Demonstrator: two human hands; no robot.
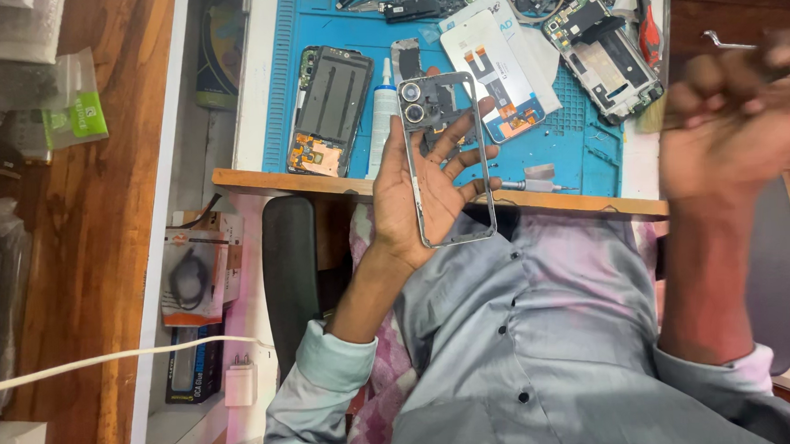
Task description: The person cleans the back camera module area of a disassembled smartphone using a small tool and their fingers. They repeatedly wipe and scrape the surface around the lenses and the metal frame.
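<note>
Phone frame (450,162): bare metal frame with two camera rings, held up over the lap, in front of the desk edge.
Left hand (420,190): grasping the frame, fingers showing through it.
Right hand (732,118): raised, blurred, grip can't be told.
Blue mat (577,125): opened phones (330,109), white glue tube (381,116), screwdriver (531,186).

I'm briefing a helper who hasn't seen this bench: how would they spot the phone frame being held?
Start at the blue work mat on the bench. In front of its near edge, the left hand holds up the phone frame, a bare metal rim. Unlike the opened phones lying on the mat, it is hollow, with two round camera rings at its top.
</note>
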